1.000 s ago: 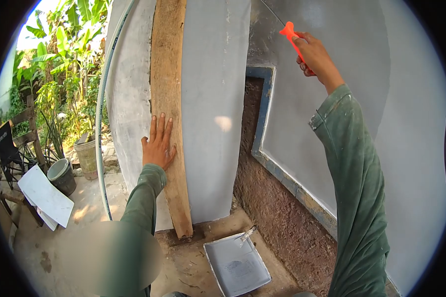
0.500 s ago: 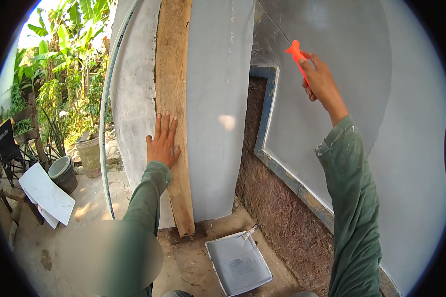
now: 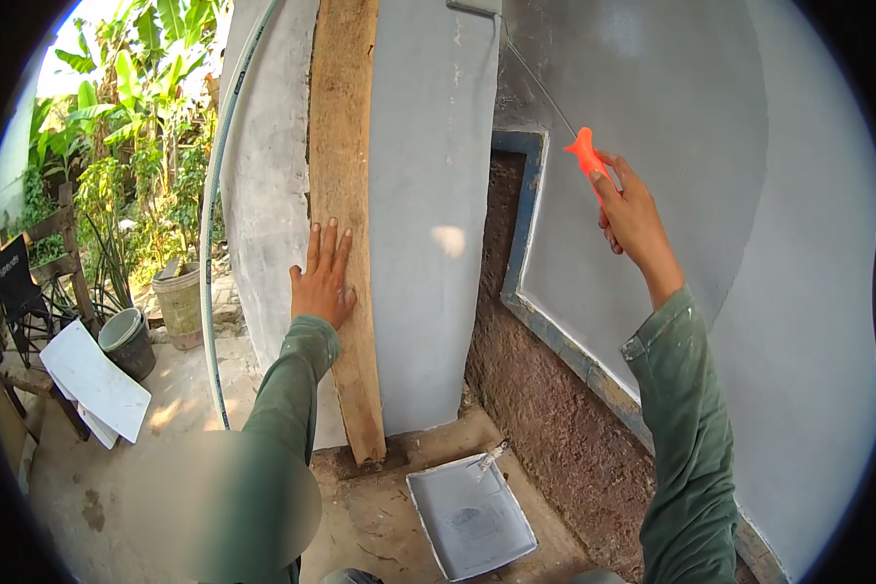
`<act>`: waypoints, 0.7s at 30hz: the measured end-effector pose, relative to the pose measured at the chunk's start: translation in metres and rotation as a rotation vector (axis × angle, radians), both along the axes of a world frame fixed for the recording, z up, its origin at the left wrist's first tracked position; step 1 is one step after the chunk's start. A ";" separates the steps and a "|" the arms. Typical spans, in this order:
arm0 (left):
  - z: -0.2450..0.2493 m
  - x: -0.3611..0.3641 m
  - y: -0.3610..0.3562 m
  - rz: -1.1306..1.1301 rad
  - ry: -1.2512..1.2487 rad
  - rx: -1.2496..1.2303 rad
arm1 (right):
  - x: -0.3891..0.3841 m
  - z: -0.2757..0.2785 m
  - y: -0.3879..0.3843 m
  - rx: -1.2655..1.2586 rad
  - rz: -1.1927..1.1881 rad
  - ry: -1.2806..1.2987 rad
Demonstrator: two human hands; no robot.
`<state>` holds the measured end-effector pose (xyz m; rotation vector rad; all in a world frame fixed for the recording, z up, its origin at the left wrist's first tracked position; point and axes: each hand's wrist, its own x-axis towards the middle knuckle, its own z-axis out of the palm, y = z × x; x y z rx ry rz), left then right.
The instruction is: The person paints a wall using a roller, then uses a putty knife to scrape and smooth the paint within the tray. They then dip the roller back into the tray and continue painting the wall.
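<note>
My right hand (image 3: 635, 219) is closed around the orange handle of a paint roller (image 3: 586, 156). Its thin wire runs up and left to the grey roller head (image 3: 474, 6), partly cut off at the top edge, against the grey wall (image 3: 428, 127). Flat on a wooden plank (image 3: 343, 127), my left hand (image 3: 323, 282) has its fingers stretched out and holds nothing. The plank stands upright along the wall. On the floor below lies a paint tray (image 3: 472, 516) with grey paint in it.
A pale hose (image 3: 210, 224) hangs left of the plank. Buckets (image 3: 127, 343), white sheets (image 3: 97, 380) and a black folding chair (image 3: 18, 282) stand farther left. A blue-edged ledge (image 3: 565, 350) and rough brown wall base (image 3: 555, 428) run along the right.
My right hand has moved down with the paint roller, and the roller head has come into view at the top. My left hand stays on the plank.
</note>
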<state>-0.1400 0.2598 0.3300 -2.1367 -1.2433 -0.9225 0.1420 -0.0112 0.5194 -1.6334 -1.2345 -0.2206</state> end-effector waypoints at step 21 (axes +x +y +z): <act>0.003 -0.001 -0.003 0.012 0.025 -0.017 | -0.013 0.046 0.022 0.059 -0.007 -0.089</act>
